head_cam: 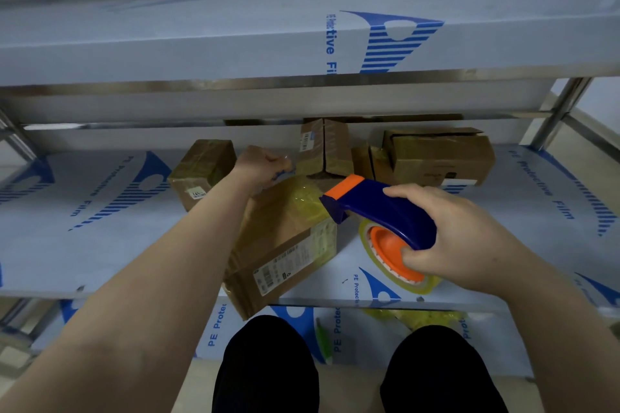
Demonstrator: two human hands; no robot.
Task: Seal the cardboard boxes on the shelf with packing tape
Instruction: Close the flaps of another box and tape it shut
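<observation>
Centre of frame: cardboard box overhanging the shelf edge. Right hand fingers grasp the tape dispenser at lower right; left hand fingers pinch the clear tape end above the box.

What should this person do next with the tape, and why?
Probably press the tape down onto the box. The left hand holds the stretched tape end past its far edge, while the right hand grips the dispenser over it.
</observation>
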